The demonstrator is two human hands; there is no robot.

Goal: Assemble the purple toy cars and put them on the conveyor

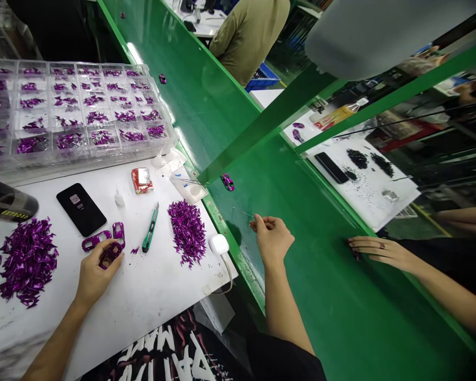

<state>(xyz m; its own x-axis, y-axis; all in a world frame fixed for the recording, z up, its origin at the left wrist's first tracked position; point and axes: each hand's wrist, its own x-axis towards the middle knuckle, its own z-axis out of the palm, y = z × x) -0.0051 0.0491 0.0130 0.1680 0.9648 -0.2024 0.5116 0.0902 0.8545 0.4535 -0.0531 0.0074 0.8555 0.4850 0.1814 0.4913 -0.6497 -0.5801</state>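
Observation:
My left hand grips a purple toy car body just above the white table. Right behind it lie two more purple car bodies, beside a black phone. Over the green conveyor belt, my right hand pinches a thin tweezer-like metal tool, its tip pointing left. A purple toy car rests on the belt beyond that tip. On the table between my hands are a green craft knife and a pile of purple pointed pieces.
A clear compartment box with purple parts stands at the back left. Another purple pile lies at left near a dark cup. A green post rises beside the belt. A co-worker's hand reaches over the belt's right edge.

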